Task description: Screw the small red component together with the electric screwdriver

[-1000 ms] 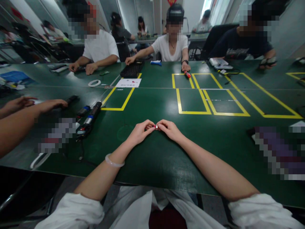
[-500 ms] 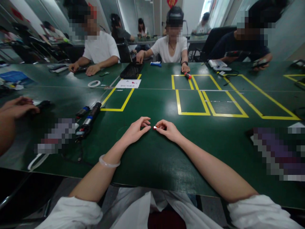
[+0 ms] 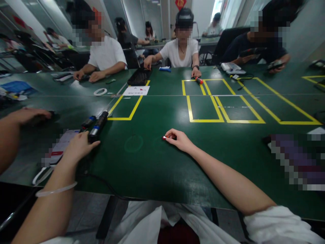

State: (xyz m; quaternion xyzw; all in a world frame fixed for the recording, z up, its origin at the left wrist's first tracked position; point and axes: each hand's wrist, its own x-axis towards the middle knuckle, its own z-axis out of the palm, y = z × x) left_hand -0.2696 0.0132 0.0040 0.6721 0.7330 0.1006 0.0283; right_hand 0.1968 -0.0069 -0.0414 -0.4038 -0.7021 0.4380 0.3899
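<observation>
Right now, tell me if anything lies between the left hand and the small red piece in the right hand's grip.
Nothing visible does. The left hand rests at the near end of the black tool, and the right hand pinches the small red piece. Between them is only bare green table with a faint ring mark.

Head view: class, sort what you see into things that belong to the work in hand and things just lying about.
In use: right hand pinching the small red part; left hand touching the black tool.
Lying about: white ring, paper sheet, yellow tape outlines.
</observation>
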